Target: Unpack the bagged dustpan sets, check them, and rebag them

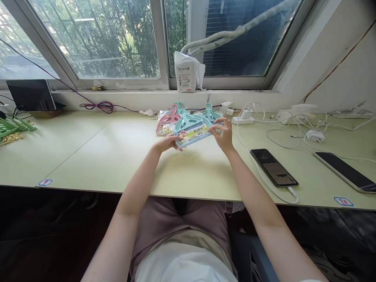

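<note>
Both my hands grip a teal mini dustpan set (190,123) in clear plastic, with a yellow printed label and blue bristles showing along it. My left hand (168,143) pinches its lower left corner, the thumb on top. On its right end, the fingers of my right hand (222,133) are closed on the edge. The set is tilted, its right side higher. Just behind it, a pink packaged dustpan set (167,119) lies on the left. Another teal packaged set (209,111) lies on the right, partly hidden by the held one.
A phone (274,167) on a white charging cable lies on the desk (117,156) to the right, with a second phone (346,170) farther right. White chargers and cords (305,121) spread behind them. A wrapped box (186,76) stands on the windowsill; a tablet (31,95) stands far left.
</note>
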`<move>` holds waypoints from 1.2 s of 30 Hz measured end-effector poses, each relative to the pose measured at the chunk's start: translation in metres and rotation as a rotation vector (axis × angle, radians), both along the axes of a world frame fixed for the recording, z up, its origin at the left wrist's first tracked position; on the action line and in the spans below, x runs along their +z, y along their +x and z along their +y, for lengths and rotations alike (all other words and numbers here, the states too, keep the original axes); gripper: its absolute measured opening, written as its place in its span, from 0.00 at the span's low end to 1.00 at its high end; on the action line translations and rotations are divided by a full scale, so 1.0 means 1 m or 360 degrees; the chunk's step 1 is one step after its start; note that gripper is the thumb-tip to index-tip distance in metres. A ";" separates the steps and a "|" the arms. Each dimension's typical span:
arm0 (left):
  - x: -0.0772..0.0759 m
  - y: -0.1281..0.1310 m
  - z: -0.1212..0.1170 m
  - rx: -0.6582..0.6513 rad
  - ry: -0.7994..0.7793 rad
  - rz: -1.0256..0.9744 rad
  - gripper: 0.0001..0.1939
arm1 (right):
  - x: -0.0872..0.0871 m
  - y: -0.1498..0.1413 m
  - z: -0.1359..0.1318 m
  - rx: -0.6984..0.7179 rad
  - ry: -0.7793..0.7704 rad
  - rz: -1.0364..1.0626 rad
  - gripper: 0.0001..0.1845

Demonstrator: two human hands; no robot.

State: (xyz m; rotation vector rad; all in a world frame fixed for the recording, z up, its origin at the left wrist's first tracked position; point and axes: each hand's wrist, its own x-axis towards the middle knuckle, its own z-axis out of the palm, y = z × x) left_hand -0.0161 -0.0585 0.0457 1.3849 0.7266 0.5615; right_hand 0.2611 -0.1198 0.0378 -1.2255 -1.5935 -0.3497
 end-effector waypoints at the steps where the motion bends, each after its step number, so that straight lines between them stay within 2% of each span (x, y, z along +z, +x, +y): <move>1: 0.000 0.000 0.000 0.0007 -0.0004 0.0004 0.17 | -0.001 0.001 0.001 -0.0001 -0.0012 -0.0003 0.16; 5: 0.002 0.001 -0.003 0.0010 -0.0001 0.0021 0.18 | -0.003 0.003 0.003 0.0059 -0.0060 0.0078 0.15; 10: 0.004 0.001 -0.004 -0.0019 0.0041 0.0016 0.21 | -0.001 0.001 0.003 0.0357 -0.0063 0.0319 0.13; 12: 0.002 0.001 -0.003 -0.0043 0.0063 0.0021 0.22 | -0.002 0.000 0.003 0.0436 -0.0137 0.0423 0.12; 15: 0.000 -0.001 0.000 -0.0056 0.0099 0.0036 0.24 | -0.006 -0.002 0.005 0.0515 -0.0383 0.0684 0.22; 17: -0.001 -0.002 0.000 -0.0054 0.0116 0.0064 0.26 | -0.009 -0.003 0.007 0.0627 -0.0651 0.0951 0.30; 18: -0.001 -0.003 0.000 -0.0054 0.0120 0.0083 0.28 | -0.011 -0.003 0.008 0.0711 -0.0802 0.1082 0.31; 20: -0.001 -0.005 0.000 -0.0059 0.0122 0.0123 0.30 | -0.011 -0.004 0.009 0.0873 -0.1046 0.1285 0.27; 22: 0.000 -0.005 -0.001 -0.0073 0.0120 0.0146 0.32 | -0.010 -0.004 0.008 0.0968 -0.1142 0.1406 0.20; 26: 0.002 -0.004 -0.002 -0.0081 0.0153 0.0137 0.33 | -0.006 -0.008 0.007 0.0929 -0.1092 0.1541 0.12; 31: 0.002 0.006 -0.006 0.0008 0.0272 0.0172 0.34 | -0.008 -0.012 0.009 0.0772 -0.1002 0.1581 0.11; 33: 0.002 0.012 -0.010 0.0095 0.0343 0.0146 0.38 | -0.010 -0.011 0.010 0.0721 -0.0971 0.1592 0.12; 36: 0.004 0.018 -0.016 0.0343 0.0484 -0.0024 0.43 | -0.012 -0.010 0.012 0.0639 -0.0879 0.1637 0.12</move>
